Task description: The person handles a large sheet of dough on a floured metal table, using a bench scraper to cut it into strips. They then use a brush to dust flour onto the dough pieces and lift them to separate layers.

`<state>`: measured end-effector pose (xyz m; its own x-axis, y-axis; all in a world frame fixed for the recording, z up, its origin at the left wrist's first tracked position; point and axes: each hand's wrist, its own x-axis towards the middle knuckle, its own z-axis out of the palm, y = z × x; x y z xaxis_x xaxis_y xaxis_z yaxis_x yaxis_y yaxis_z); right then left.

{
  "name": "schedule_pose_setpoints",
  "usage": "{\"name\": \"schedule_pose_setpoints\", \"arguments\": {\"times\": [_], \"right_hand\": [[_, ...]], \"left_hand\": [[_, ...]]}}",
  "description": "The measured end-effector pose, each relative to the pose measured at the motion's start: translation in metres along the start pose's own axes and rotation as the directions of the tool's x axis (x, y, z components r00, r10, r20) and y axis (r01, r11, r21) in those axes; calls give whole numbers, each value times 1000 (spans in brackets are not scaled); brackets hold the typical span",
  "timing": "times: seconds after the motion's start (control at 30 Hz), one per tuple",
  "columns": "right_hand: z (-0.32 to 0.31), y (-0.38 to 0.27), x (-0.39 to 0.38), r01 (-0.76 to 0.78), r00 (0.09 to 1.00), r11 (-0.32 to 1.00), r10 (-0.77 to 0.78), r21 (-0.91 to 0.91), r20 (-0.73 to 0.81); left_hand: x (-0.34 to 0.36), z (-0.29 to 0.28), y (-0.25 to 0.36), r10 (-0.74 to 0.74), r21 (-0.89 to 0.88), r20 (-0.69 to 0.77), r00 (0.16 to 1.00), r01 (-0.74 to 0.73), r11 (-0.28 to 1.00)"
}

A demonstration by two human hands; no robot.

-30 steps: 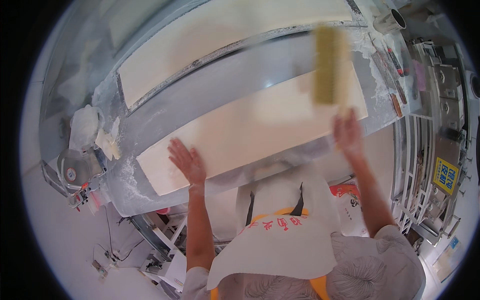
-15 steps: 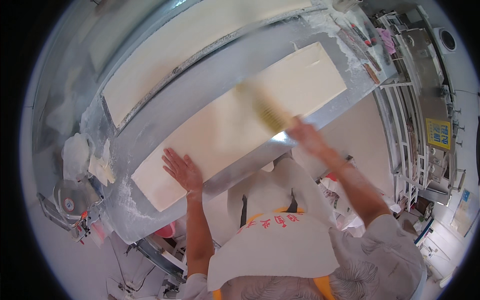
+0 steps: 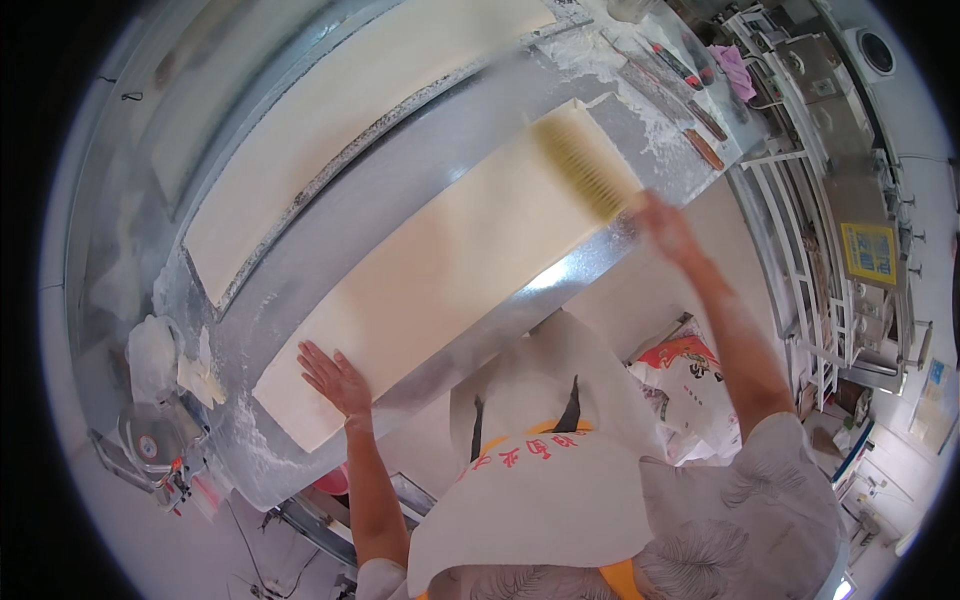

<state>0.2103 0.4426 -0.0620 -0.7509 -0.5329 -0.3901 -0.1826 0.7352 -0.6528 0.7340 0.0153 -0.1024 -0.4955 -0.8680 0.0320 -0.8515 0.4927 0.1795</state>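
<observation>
A long, pale, folded sheet of dough (image 3: 430, 270) lies slantwise over the metal worktop (image 3: 330, 262). My left hand (image 3: 338, 382) rests flat with fingers spread on the dough's near left end. My right hand (image 3: 665, 228) is closed round the handle of a long-bristled brush (image 3: 585, 168), somewhat blurred by motion. The brush lies across the dough's far right end, bristles over its surface; whether they touch it I cannot tell.
Behind, a second long dough sheet (image 3: 350, 140) lies beyond a dark speckled edge. Knives (image 3: 705, 150) lie among flour at the far right. A plastic bag (image 3: 152, 358) and a scale (image 3: 150, 440) are at the left. A white rack (image 3: 795, 240) stands right; a printed sack (image 3: 690, 390) sits below.
The brush and my right hand have swept right along the dough to its far end. My left hand stays flat on the left end.
</observation>
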Motion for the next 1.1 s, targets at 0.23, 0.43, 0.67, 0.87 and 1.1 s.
{"name": "schedule_pose_setpoints", "arguments": {"times": [0.23,0.43,0.67,0.87,1.1], "right_hand": [[-27,-36,-26,86,996,996,-87,-25,-9],[-55,-38,-7,-54,922,984,-15,-168,-387],[62,-56,-51,76,879,838,-312,-540,-361],[262,-197,-148,43,998,957,-28,-288,56],[614,-342,-307,549,809,814,-574,187,124]], "left_hand": [[-4,-1,-4,0,52,-16,1000,1,999],[-10,6,-20,-5,40,-49,999,7,999],[-6,-14,-24,40,-98,-74,996,-47,994],[-106,-62,-117,-203,-351,-145,968,141,926],[-228,-102,-207,-488,-460,-99,867,395,795]]}}
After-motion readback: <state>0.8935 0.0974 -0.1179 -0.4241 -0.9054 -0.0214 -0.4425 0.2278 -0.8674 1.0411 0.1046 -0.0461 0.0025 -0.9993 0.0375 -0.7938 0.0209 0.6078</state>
